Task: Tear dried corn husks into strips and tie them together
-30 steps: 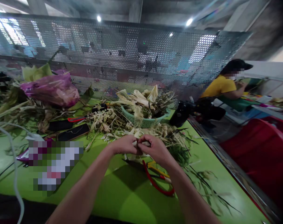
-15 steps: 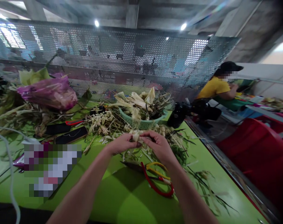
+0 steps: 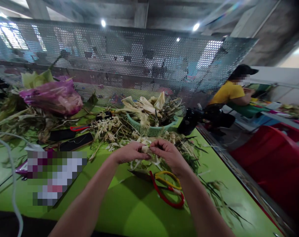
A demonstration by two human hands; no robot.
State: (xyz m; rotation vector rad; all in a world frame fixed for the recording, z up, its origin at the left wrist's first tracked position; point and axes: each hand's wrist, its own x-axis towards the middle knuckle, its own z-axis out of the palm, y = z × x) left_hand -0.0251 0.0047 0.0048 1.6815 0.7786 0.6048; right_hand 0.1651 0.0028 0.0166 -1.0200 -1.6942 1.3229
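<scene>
Head view: small, pale cream husk piece (image 3: 145, 149)

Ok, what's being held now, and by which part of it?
A pale strip: the left hand pinches its left side between thumb and fingers, the right hand its right end.

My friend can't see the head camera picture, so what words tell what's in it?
A person's left hand and right hand pinch a small pale strip over a green table. Red-and-yellow scissors lie below them, and a light-green basket heaped with dried plant pieces stands behind.
</scene>
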